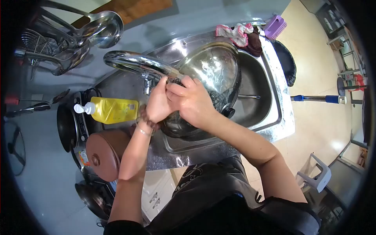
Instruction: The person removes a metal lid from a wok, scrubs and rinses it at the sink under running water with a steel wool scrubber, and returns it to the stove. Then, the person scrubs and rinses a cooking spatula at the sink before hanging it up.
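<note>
Both hands meet over a large steel wok (213,68) that sits tilted in the steel sink (256,88). My right hand (192,100) is closed around a dark scouring pad (176,81) at the wok's near rim. My left hand (156,103) presses against the right hand and the pad from the left; a beaded bracelet circles its wrist. The chrome tap (133,62) arches in from the left and ends just above the hands. The pad is mostly hidden by the fingers.
A yellow dish-soap pump bottle (111,110) lies on the counter left of the sink, beside a brown pot lid (103,152) and a black pan (65,127). A rag (237,33) and purple brush (275,26) rest at the sink's far edge. A ladle (102,29) hangs at upper left.
</note>
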### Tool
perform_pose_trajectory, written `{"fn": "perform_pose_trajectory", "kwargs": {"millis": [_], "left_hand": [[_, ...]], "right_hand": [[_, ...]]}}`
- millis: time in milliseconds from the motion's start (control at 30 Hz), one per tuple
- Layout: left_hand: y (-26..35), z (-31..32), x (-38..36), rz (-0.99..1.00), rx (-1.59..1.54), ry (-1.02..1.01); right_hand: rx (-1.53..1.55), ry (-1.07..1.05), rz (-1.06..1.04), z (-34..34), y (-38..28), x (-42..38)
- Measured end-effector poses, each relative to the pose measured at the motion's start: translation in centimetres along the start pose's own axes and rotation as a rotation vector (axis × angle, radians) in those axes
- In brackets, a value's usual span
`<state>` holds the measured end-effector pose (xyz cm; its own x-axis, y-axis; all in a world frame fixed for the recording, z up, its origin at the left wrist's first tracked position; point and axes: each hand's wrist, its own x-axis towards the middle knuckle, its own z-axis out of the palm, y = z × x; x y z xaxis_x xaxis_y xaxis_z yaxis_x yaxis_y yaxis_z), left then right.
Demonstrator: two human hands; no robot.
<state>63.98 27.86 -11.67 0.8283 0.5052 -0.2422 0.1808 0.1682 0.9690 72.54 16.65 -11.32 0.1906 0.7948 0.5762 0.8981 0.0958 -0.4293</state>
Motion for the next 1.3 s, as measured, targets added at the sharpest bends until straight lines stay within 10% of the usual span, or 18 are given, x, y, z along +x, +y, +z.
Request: {"fn": "perform_pose_trajectory", "kwargs": {"millis": [33, 233, 333, 500, 833, 1033, 1300], "left_hand": [[0.2, 0.0, -0.7, 0.257, 0.603, 0.018], [1.7, 1.1, -1.4, 0.276, 0.701, 0.022], [1.1, 1.0, -1.1, 0.294, 0.708, 0.046], [1.0, 0.9, -0.8, 0.223, 0.688, 0.088], [-2.5, -0.1, -2.1, 0.292, 0.530, 0.193], [-4.6, -2.3, -6.2, -0.024, 0.138, 0.169], [2.2, -0.5, 1.8, 0.050, 0.815, -0.036]], "right_hand": [[0.020, -0.004, -0.012, 0.1, 0.8, 0.1], [-0.238, -0.025, 0.795, -1.6, 16.6, -1.0], [-0.130, 0.073, 0.865, -0.8, 18.1, -2.8], [-0.069, 0.142, 0.221, -0.6, 6.1, 1.5], [-0.118, 0.251, 0.764, 2.1, 23.3, -0.6], [0.090, -0.075, 0.561, 1.0, 21.2, 2.0], [0.008, 0.016, 0.386, -2.8, 16.5, 1.4]]}}
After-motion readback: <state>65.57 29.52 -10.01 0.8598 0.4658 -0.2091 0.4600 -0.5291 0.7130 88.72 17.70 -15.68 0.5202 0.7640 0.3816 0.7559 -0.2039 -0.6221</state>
